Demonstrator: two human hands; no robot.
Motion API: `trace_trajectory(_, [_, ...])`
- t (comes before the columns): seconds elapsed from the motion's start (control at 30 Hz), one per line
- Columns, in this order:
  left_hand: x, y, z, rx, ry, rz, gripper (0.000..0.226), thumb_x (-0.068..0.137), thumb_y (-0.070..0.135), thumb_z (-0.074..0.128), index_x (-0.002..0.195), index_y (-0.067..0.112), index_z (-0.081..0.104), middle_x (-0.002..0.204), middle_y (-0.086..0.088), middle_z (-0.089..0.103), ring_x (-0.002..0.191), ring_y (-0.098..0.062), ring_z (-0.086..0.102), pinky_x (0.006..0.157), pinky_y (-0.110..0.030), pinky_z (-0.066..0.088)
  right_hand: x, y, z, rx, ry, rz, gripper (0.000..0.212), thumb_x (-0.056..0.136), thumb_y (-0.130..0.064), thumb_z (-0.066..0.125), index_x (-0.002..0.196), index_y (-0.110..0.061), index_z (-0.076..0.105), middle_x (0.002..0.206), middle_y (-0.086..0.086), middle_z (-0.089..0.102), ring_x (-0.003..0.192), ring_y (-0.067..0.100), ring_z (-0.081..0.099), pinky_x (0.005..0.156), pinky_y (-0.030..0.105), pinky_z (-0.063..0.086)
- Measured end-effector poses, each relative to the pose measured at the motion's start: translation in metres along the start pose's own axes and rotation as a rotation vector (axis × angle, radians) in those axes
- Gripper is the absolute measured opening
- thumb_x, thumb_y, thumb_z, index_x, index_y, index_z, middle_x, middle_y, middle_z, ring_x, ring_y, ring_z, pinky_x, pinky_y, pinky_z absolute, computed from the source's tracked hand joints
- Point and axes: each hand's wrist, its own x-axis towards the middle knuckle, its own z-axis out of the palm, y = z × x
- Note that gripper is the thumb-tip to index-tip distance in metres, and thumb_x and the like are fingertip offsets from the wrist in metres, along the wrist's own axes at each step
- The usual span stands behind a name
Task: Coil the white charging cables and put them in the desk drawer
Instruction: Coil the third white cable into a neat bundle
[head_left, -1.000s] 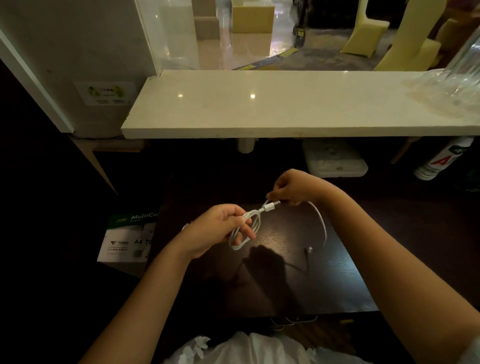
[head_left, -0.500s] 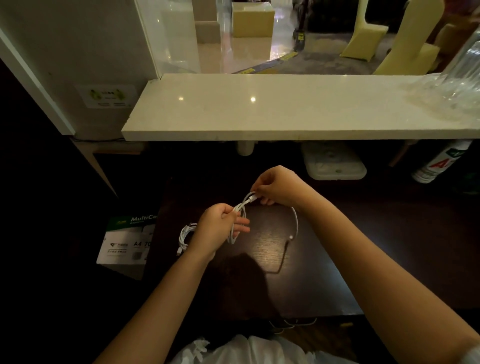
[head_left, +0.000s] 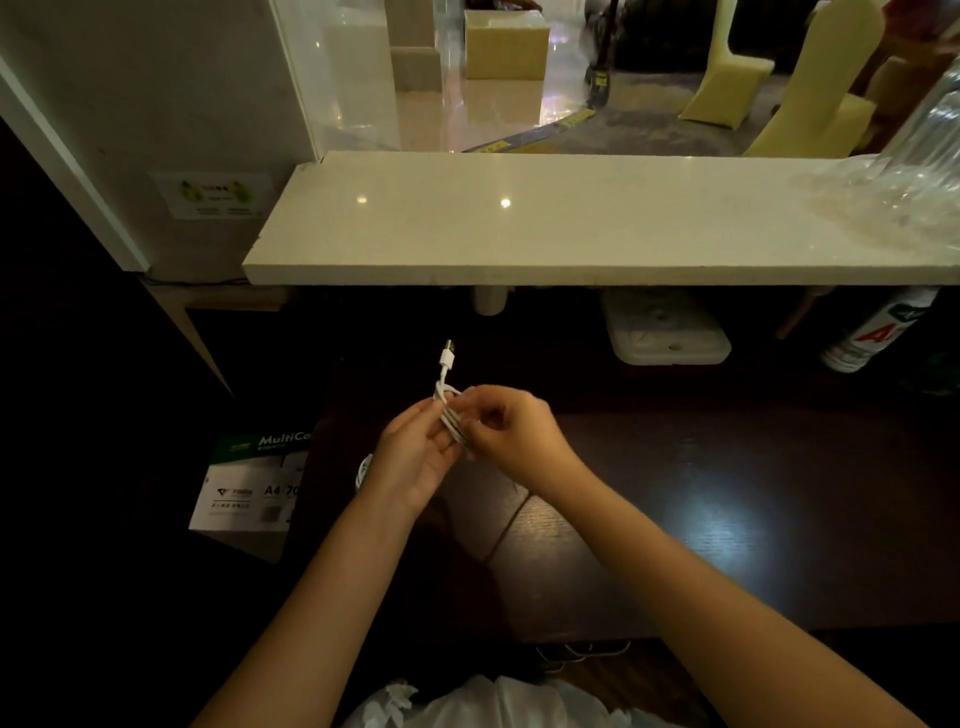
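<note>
Dim light covers a dark wooden tabletop (head_left: 675, 519) set below a pale stone counter (head_left: 571, 223), with a glass partition and cream chairs beyond. Above the near middle of the tabletop, the left hand (head_left: 415, 457) and right hand (head_left: 514, 436) meet around a white charging cable (head_left: 451, 415), bundled into a few tight loops; both sets of fingers are clenched on the bundle, and its USB plug (head_left: 447, 357) sticks straight up out of it. The loops look springy, so a loosened pinch would probably let them fan open, and the free plug end could catch on something or unwind the coil on the way to the drawer. No drawer shows here, so where the bundle must travel cannot be judged. Another bit of white cable (head_left: 365, 467) peeks out just behind the left wrist, likely waiting. A box of A4 paper (head_left: 249, 488) sits low at the left, a white plastic container (head_left: 667, 332) under the counter, and crumpled clear plastic (head_left: 909, 171) on the counter's right end; none crowds the hands.
</note>
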Motion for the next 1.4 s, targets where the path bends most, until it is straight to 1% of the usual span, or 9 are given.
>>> trace_trajectory(0.1, [0.003, 0.009, -0.004, -0.117, -0.009, 0.007, 0.025, 0.096, 0.013, 0.036, 0.092, 0.007, 0.06, 0.071, -0.001, 0.069, 0.067, -0.011, 0.068, 0.07, -0.028, 0.057, -0.009, 0.006, 0.004, -0.12, -0.061, -0.176, 0.035, 0.082, -0.009, 0.063, 0.115, -0.019, 0.064, 0.075, -0.01, 0.052, 0.06, 0.003, 0.05, 0.062, 0.01, 0.041])
trace_trajectory(0.2, [0.005, 0.021, -0.009, -0.247, -0.036, 0.011, 0.025, 0.096, 0.016, 0.035, 0.091, 0.007, 0.058, 0.051, 0.006, 0.05, 0.046, -0.004, 0.051, 0.078, -0.028, 0.05, -0.018, 0.017, 0.001, -0.044, -0.146, -0.124, 0.02, 0.084, -0.009, 0.063, 0.104, -0.013, 0.059, 0.073, -0.003, 0.059, 0.065, 0.02, 0.06, 0.066, 0.029, 0.05])
trace_trajectory(0.43, [-0.002, 0.037, -0.015, -0.185, -0.153, 0.026, 0.028, 0.097, 0.019, 0.03, 0.095, 0.008, 0.056, 0.048, 0.008, 0.042, 0.042, -0.004, 0.041, 0.058, -0.02, 0.053, -0.002, 0.046, -0.028, -0.591, 0.003, -0.366, 0.007, 0.075, -0.021, 0.07, 0.075, -0.015, 0.069, 0.073, 0.005, 0.06, 0.07, 0.023, 0.057, 0.059, 0.034, 0.044])
trace_trajectory(0.57, [-0.003, 0.033, -0.017, -0.125, -0.171, 0.005, 0.025, 0.095, 0.019, 0.034, 0.092, 0.009, 0.057, 0.049, 0.008, 0.044, 0.042, -0.003, 0.043, 0.056, -0.021, 0.053, 0.008, 0.04, -0.041, -0.745, 0.057, -0.154, 0.021, 0.082, -0.035, 0.065, 0.082, -0.014, 0.07, 0.074, 0.004, 0.069, 0.072, 0.023, 0.064, 0.069, 0.035, 0.048])
trace_trajectory(0.67, [-0.003, 0.03, -0.016, -0.087, -0.202, -0.011, 0.024, 0.095, 0.019, 0.035, 0.09, 0.009, 0.056, 0.05, 0.008, 0.044, 0.043, -0.003, 0.043, 0.054, -0.021, 0.051, 0.016, 0.036, -0.039, -0.452, 0.12, 0.056, 0.016, 0.084, -0.023, 0.064, 0.096, -0.014, 0.071, 0.089, 0.004, 0.073, 0.083, 0.015, 0.066, 0.076, 0.029, 0.051])
trace_trajectory(0.8, [-0.004, 0.026, -0.015, -0.072, -0.21, -0.042, 0.024, 0.096, 0.018, 0.035, 0.089, 0.009, 0.056, 0.051, 0.007, 0.043, 0.042, -0.003, 0.04, 0.051, -0.02, 0.048, 0.025, 0.019, -0.03, 0.413, 0.257, 0.264, 0.01, 0.087, -0.004, 0.057, 0.085, -0.011, 0.064, 0.087, 0.012, 0.071, 0.069, 0.01, 0.063, 0.064, 0.019, 0.051])
trace_trajectory(1.03, [-0.002, 0.027, -0.019, -0.063, -0.156, -0.03, 0.022, 0.095, 0.017, 0.036, 0.086, 0.009, 0.055, 0.05, 0.007, 0.042, 0.042, -0.003, 0.039, 0.051, -0.018, 0.047, 0.038, -0.003, -0.028, 0.815, 0.224, 0.222, 0.021, 0.087, -0.001, 0.056, 0.092, -0.016, 0.042, 0.078, 0.002, 0.074, 0.076, 0.013, 0.07, 0.07, 0.023, 0.05])
trace_trajectory(1.2, [-0.001, 0.03, -0.022, -0.028, -0.106, -0.029, 0.022, 0.096, 0.016, 0.037, 0.087, 0.008, 0.056, 0.049, 0.007, 0.043, 0.042, -0.003, 0.039, 0.052, -0.018, 0.047, 0.039, -0.005, -0.038, 0.564, -0.016, -0.018, 0.02, 0.094, -0.005, 0.046, 0.092, -0.014, 0.063, 0.076, 0.0, 0.071, 0.076, 0.009, 0.067, 0.07, 0.02, 0.052])
trace_trajectory(1.4, [-0.004, 0.029, -0.022, 0.01, -0.102, -0.077, 0.025, 0.097, 0.017, 0.036, 0.086, 0.008, 0.056, 0.047, 0.006, 0.042, 0.042, -0.004, 0.039, 0.051, -0.02, 0.048, 0.052, -0.018, -0.055, -0.327, -0.317, -0.503, 0.025, 0.089, -0.009, 0.056, 0.11, -0.013, 0.068, 0.084, -0.008, 0.056, 0.074, 0.001, 0.055, 0.071, 0.009, 0.044])
